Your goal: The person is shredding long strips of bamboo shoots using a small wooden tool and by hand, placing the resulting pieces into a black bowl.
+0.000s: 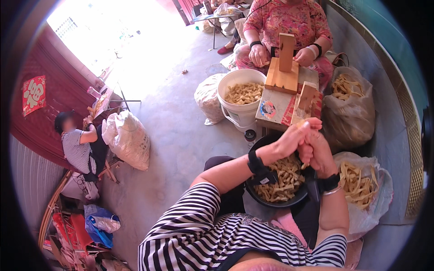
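My left hand (293, 139) and my right hand (319, 150) meet over the near side of a wooden stand (304, 100), with fingers pressed together and overlapping. A small tan tip shows below the fingers; whatever else lies between them is hidden. Beneath the hands, a dark basin (257, 198) sits at my lap, holding many short, rolled-looking tan pieces (280, 183). By my right forearm, an open clear plastic bag (383, 194) contains longer tan strips (359, 183). Both wrists wear black bands.
Opposite me, a person (289, 20) works at another wooden stand (281, 77) on a box (271, 108). A white bucket (242, 110) of tan pieces and a full sack (210, 97) stand left of it. A large bag (350, 117) is right. Another person (81, 144) sits far left beside a sack (126, 137).
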### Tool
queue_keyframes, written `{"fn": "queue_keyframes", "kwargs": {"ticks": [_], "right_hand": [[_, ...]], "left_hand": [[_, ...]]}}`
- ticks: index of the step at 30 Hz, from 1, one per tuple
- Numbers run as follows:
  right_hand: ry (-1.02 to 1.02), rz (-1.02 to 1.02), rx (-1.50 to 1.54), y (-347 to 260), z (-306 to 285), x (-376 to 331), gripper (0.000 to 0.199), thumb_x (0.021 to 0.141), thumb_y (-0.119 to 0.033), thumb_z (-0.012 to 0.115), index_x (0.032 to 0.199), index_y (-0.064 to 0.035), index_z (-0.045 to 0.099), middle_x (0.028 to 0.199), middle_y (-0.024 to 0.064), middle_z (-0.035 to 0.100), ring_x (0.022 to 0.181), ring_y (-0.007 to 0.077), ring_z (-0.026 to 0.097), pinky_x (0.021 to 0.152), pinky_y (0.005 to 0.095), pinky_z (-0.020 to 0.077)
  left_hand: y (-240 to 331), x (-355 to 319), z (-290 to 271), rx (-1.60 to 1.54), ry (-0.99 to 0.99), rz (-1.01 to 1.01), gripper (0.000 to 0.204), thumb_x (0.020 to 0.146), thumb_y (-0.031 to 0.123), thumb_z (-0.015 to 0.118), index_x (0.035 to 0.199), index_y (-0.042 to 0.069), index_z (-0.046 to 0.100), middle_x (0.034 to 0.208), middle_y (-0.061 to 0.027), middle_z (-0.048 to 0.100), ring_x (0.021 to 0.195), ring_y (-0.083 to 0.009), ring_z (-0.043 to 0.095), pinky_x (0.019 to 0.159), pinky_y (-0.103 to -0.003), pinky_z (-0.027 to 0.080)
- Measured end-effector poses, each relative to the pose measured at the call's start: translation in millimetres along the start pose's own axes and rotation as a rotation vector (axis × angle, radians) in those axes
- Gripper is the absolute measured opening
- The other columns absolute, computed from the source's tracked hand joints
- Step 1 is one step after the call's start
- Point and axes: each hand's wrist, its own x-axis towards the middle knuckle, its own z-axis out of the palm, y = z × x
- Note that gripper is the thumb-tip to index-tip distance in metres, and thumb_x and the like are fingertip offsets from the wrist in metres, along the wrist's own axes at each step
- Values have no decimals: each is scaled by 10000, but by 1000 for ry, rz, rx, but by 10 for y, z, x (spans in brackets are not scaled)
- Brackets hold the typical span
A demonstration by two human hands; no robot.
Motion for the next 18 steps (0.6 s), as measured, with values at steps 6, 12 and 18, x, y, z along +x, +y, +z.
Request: {"fn": "queue_keyframes", "kwargs": {"ticks": [6,12,18], "right_hand": [[203,92,38,157,51,150,234,943,-276,468,806,-89,496,520,-48,369,386,51,312,350,198,285],[241,-259,-906,390,-69,299,234,954,-225,444,814,-67,545,522,-41,404,400,35,344,359,190,288],[229,-187,-190,290,30,274,173,899,-119,509,904,50,546,676,36,586,562,127,551,540,244,437]], "left_hand": [[-94,95,-174,-239,277,-228,331,967,351,366,922,57,510,785,-48,571,702,-130,540,630,-284,459],[-54,251,-595,-657,629,-78,310,961,373,390,779,128,444,527,54,255,425,-82,244,402,-236,258],[-155,102,-532,803,492,593,274,926,191,445,896,-21,616,784,-145,626,644,-225,609,602,-297,482]]}}
